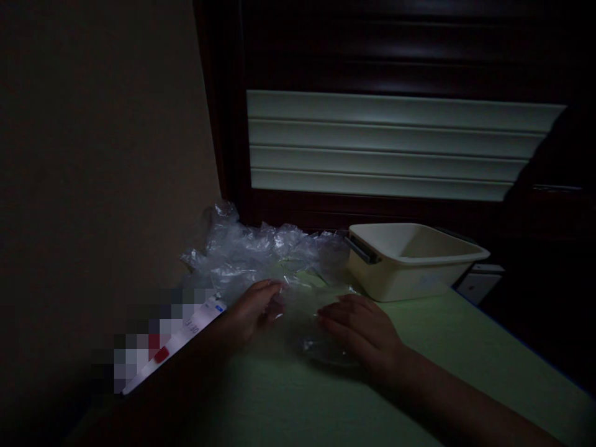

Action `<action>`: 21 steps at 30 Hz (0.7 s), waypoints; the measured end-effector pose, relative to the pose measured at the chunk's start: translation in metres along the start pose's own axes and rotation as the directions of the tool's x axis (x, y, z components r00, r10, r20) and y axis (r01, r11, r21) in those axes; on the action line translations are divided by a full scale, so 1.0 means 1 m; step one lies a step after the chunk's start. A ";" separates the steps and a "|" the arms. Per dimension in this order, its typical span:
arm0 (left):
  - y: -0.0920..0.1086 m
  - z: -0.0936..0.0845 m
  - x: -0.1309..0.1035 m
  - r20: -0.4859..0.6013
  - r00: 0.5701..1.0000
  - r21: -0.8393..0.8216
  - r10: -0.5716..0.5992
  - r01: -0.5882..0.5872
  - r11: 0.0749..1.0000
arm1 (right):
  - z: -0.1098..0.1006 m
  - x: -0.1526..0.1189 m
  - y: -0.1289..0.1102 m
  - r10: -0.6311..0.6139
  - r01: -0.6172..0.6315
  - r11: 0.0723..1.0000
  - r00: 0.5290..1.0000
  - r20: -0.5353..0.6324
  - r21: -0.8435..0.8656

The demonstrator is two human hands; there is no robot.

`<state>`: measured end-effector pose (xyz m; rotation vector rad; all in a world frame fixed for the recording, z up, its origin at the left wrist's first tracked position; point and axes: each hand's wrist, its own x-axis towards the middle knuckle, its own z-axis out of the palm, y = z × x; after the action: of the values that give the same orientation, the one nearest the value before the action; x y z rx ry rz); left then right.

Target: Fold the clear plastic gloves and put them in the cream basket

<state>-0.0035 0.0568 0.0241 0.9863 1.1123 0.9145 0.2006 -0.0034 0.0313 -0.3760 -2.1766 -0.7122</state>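
Note:
A clear, thin plastic bag lies between my two hands over the green tabletop. My left hand has its fingers bent together at the bag's left side, gripping the plastic. On the right side of the bag, my right hand rests palm down, fingers extended and pressed lightly on the film. Behind both hands a heap of crumpled clear plastic bags is piled against the wall. The scene is dim, and the bag's edges are hard to make out.
A cream plastic bin with dark handles stands at the back right. Beside it is a white box. A lit phone, partly pixelated, lies left of my left forearm. A dark panel with pale slats rises behind.

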 end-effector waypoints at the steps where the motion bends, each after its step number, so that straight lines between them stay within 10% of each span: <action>1: 0.001 0.000 0.000 -0.006 1.000 0.015 -0.021 0.022 1.000 | 0.000 -0.002 0.001 0.059 -0.058 0.997 0.998 -0.025 0.040; 5: 0.006 0.000 -0.001 -0.016 0.997 0.034 -0.072 0.072 0.997 | 0.002 -0.007 0.002 0.478 -0.426 0.842 0.874 -0.091 0.332; 10: 0.017 -0.001 -0.008 -0.038 0.995 -0.015 -0.089 0.089 0.996 | 0.003 0.001 0.004 0.942 -0.603 0.073 0.304 0.144 0.794; 12: 0.020 0.001 -0.011 -0.049 0.996 -0.062 -0.075 0.072 0.996 | 0.003 0.005 0.007 0.947 -0.535 -0.125 0.187 0.261 0.836; 21: 0.016 0.009 -0.008 -0.144 0.990 -0.204 0.001 -0.030 0.978 | -0.002 0.002 0.018 0.878 -0.571 -0.328 0.109 0.465 0.753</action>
<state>0.0019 0.0522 0.0425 0.7694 1.1053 1.1038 0.2095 0.0093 0.0402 -0.9238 -1.0607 1.1589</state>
